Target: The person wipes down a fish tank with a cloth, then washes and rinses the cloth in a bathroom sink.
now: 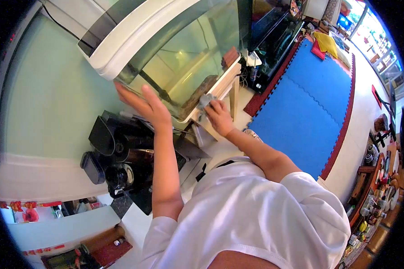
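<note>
A fish tank point(159, 74) with a white top rim holds water and a brown piece of wood or rock point(202, 92). My left hand point(150, 107) is spread at the tank's near left edge, its fingers stretched out and nothing in it. Whether the palm presses on the glass I cannot tell. Down at the tank's lower front edge, my right hand point(220, 117) is closed on a grey cloth point(206, 101), which lies against the white bottom rim. Under the tank is a light wooden stand point(234, 96).
Black appliances point(121, 148) stand below my left arm. Blue foam mats point(296, 103) with a dark red border cover the floor to the right. A long black cabinet point(274, 49) runs beyond the tank. A shelf crowded with small items point(372, 206) is at far right.
</note>
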The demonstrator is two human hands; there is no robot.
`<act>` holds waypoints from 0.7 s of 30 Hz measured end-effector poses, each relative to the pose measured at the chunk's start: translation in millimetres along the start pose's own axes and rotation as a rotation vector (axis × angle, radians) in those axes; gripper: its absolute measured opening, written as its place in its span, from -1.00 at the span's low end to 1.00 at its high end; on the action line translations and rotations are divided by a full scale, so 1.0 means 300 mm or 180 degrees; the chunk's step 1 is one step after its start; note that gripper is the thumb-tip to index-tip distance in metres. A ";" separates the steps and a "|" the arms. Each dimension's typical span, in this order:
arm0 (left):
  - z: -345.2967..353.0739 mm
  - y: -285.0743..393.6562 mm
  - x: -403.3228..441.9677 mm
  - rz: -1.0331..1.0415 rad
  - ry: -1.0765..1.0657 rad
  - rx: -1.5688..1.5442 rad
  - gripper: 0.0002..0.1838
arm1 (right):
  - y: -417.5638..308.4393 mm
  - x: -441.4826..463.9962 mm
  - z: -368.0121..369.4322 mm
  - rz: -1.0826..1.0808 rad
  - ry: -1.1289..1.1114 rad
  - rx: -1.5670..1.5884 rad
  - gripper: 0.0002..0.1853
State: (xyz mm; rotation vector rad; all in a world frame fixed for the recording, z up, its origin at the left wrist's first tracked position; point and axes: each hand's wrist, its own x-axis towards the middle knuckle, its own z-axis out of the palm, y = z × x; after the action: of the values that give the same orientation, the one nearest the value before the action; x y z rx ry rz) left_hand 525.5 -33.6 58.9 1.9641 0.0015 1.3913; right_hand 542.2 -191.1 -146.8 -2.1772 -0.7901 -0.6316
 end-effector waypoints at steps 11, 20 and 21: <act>-0.045 -0.143 -0.527 -0.2032 -0.0794 -0.0470 -0.41 | 0.307 0.063 0.098 0.2192 0.1009 0.0473 -0.59; -0.034 -0.165 -0.560 -0.2271 -0.0850 -0.0085 -0.41 | 0.159 0.014 0.083 0.1790 0.0405 0.0456 -0.78; -0.032 -0.164 -0.557 -0.2317 -0.0802 -0.0185 -0.41 | 0.128 0.004 0.070 0.1722 0.0153 0.0447 -0.79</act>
State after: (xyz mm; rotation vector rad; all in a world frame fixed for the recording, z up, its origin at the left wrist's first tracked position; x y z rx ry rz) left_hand 466.9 -56.7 -103.7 1.8055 0.5015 0.6609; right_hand 573.9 -195.7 -176.7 -2.1072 -0.1891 -0.3362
